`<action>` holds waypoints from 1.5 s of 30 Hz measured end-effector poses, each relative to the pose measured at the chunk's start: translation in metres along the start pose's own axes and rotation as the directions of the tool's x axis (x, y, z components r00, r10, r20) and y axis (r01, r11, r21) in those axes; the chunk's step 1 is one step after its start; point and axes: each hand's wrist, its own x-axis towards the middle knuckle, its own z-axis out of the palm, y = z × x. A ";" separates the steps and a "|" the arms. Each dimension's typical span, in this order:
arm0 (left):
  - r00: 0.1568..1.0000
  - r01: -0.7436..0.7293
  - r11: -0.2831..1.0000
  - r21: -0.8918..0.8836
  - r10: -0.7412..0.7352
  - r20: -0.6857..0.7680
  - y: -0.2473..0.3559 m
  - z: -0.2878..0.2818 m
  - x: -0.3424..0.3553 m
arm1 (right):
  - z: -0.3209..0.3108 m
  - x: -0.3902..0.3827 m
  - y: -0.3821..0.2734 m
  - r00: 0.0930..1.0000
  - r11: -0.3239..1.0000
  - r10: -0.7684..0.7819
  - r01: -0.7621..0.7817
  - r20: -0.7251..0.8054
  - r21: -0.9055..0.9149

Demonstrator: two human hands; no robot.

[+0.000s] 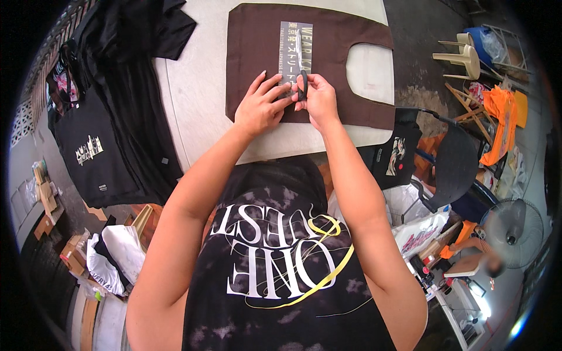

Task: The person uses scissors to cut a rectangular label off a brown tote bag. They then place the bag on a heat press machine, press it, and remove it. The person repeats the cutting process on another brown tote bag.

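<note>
A dark brown cloth bag [253, 47] with a rounded cutout at its right side lies flat on the white table [202, 111]. On it is a clear film strip [287, 50] with pale printed lettering. My right hand [319, 100] is closed around the black handles of a pair of scissors [302, 85], whose blades point away from me over the lettering. My left hand [259, 108] lies on the bag beside the strip's near end, fingers spread and fingertips near the scissors. Whether the blades touch the film I cannot tell.
Black garments [111, 111] drape over the table's left edge. To the right stand a black chair [453, 169], a fan [512, 234] and beige plastic chairs [462, 58]. Orange cloth [500, 117] hangs behind them. Bags and boxes [76, 254] sit on the floor at lower left.
</note>
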 end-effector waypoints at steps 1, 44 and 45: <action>1.000 0.002 1.000 0.000 -0.002 0.000 0.001 -0.001 0.000 | 0.002 0.003 -0.002 1.000 1.000 -0.007 0.007 -0.003 0.004; 0.995 0.046 0.996 0.074 -0.052 0.084 -0.003 -0.014 -0.021 | -0.001 -0.144 0.107 0.995 0.993 0.101 -0.102 0.021 0.063; 0.995 0.045 0.996 0.076 -0.051 0.085 -0.003 -0.015 -0.021 | 0.000 -0.143 0.104 0.994 0.993 0.107 -0.108 0.016 0.043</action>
